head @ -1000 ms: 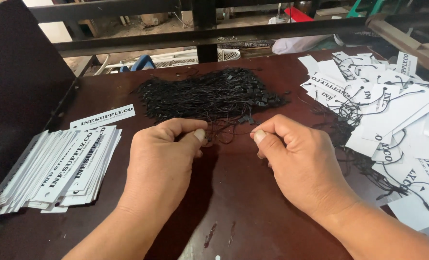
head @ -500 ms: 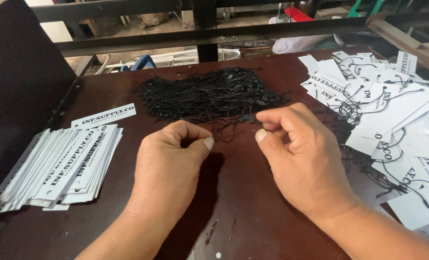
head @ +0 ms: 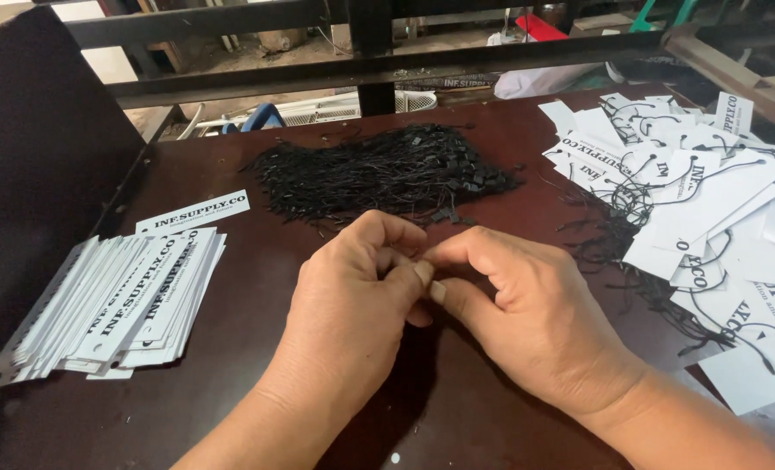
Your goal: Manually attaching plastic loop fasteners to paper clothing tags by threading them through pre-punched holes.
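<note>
Left hand (head: 352, 296) and right hand (head: 518, 313) have closed together at frame centre since a second ago, fingertips now touching. Both pinch shut, seemingly on one thin black string, which is hidden between them. String pile (head: 387, 170) lies just beyond; stacked tags (head: 117, 300) left, strung tags (head: 709, 200) right.

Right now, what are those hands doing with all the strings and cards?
A person's left hand and right hand meet fingertip to fingertip over a dark brown table, pinching something too small to make out. Behind them lies a pile of black tag strings. Stacked white tags sit left; strung tags lie right.
</note>
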